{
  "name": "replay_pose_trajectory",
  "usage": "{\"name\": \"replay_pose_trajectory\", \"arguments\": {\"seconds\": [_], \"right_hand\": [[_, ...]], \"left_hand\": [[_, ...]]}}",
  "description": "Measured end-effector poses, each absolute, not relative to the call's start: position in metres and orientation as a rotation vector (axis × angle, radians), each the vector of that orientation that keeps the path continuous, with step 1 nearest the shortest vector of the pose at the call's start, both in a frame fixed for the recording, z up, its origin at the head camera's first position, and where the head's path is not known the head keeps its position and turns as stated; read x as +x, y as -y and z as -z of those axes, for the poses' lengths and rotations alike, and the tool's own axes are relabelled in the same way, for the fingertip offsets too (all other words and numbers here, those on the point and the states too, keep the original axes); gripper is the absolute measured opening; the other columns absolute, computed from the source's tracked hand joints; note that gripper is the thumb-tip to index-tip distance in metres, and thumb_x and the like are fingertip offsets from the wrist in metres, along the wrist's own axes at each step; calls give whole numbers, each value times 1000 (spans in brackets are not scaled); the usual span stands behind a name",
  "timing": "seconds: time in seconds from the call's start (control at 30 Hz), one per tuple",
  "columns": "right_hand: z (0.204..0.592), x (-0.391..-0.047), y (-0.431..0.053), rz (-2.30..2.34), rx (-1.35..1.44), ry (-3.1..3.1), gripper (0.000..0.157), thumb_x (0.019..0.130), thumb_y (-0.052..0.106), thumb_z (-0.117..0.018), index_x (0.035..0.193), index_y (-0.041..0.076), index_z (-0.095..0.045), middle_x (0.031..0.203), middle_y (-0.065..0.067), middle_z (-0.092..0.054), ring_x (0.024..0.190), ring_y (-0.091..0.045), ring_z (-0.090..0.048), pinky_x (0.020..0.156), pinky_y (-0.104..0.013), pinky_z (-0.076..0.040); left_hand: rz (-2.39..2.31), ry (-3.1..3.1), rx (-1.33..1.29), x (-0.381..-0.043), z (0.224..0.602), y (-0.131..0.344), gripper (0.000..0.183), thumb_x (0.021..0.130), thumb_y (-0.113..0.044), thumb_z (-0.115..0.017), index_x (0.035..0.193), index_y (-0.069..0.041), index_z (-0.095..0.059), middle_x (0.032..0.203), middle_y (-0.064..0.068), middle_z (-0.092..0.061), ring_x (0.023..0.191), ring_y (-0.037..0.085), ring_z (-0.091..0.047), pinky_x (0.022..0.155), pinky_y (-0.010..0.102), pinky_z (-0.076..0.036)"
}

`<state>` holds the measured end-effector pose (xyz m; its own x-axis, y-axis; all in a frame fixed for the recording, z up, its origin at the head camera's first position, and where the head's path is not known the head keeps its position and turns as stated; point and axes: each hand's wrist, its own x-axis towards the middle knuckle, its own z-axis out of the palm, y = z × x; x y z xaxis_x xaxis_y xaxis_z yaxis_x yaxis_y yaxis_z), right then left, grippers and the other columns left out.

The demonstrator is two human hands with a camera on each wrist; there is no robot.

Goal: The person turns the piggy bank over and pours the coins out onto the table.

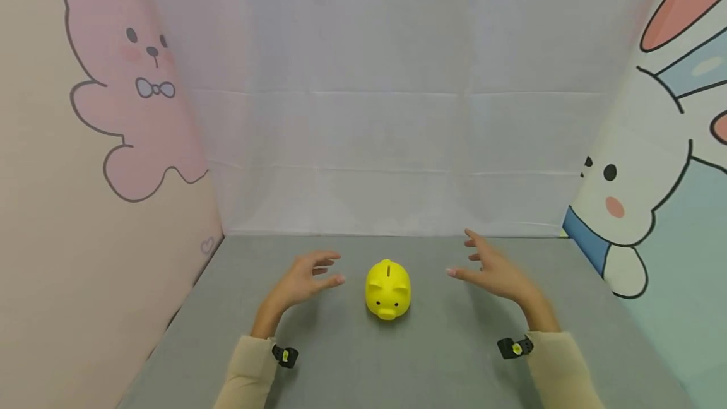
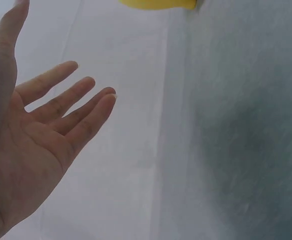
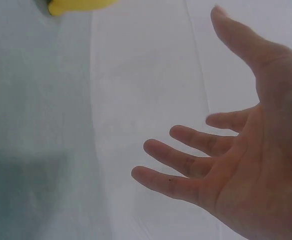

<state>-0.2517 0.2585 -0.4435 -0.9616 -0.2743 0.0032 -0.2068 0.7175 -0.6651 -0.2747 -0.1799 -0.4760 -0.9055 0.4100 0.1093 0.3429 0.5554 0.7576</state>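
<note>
Piggy bank (image 1: 388,289), bright yellow, stands upright on the grey tabletop (image 1: 352,371) between the two hands, touched by neither. Only the head view shows its coin slot (image 1: 389,270), ears, dark eyes and snout (image 1: 387,314), the snout turned toward the person; each wrist view catches just a yellow sliver at its top edge.

To one side, the left hand (image 1: 303,279) hovers near it, holding nothing, fingers relaxed. Opposite, somewhat farther off, the right hand (image 1: 500,273) is likewise free, its fingers spread. The wrist views add what the head view hides: the bare palms, with thumb and all four fingers apart.

Pale sleeves (image 1: 562,365) and small black wrist devices (image 1: 286,356) appear in the head view alone. Behind the tabletop hangs a creased white sheet (image 1: 363,131), flanked by a pink cartoon animal (image 1: 136,137) with a bow tie and a white cartoon rabbit (image 1: 636,188), which neither wrist view includes.
</note>
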Motion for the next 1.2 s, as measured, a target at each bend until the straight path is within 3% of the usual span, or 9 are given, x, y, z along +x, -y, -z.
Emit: {"name": "replay_pose_trajectory", "arguments": {"seconds": [0.23,0.5,0.8,1.07,1.2], "right_hand": [[464,-250,-235,1054,-489,-2791,103,92,56,-76,165,5,-24,161,-27,-44,139,-47,-55,110,-62,-52],[484,-251,-210,1099,-594,-2720,96,90,49,-82,162,7,-35,161,-24,-47,138,-44,-57,109,-60,-54],[498,-254,-182,1167,-703,-2635,100,85,43,-88,161,5,-36,163,-25,-43,138,-46,-57,106,-60,-56],[513,-261,-165,1121,-783,-2622,105,84,47,-88,163,5,-32,164,-20,-44,137,-44,-57,103,-57,-58],[515,-263,-166,1148,-772,-2628,104,83,45,-90,162,6,-34,163,-19,-46,137,-45,-57,102,-58,-58]], "left_hand": [[-1379,-2649,621,-274,497,163,61,92,-46,-80,138,-9,-64,142,12,-67,133,37,-64,112,54,-53],[-1414,-2565,584,-272,515,150,68,90,-46,-82,139,-6,-58,146,18,-62,134,41,-63,108,56,-56],[-1420,-2483,678,-269,529,133,100,83,-38,-91,162,-9,-36,168,21,-38,146,51,-48,115,61,-48],[-1377,-2481,764,-272,533,128,103,83,-33,-92,163,-6,-34,169,17,-38,154,43,-40,123,58,-41],[-1375,-2459,801,-277,535,125,100,83,-32,-92,163,-11,-36,168,12,-41,154,38,-42,123,57,-41]]}}
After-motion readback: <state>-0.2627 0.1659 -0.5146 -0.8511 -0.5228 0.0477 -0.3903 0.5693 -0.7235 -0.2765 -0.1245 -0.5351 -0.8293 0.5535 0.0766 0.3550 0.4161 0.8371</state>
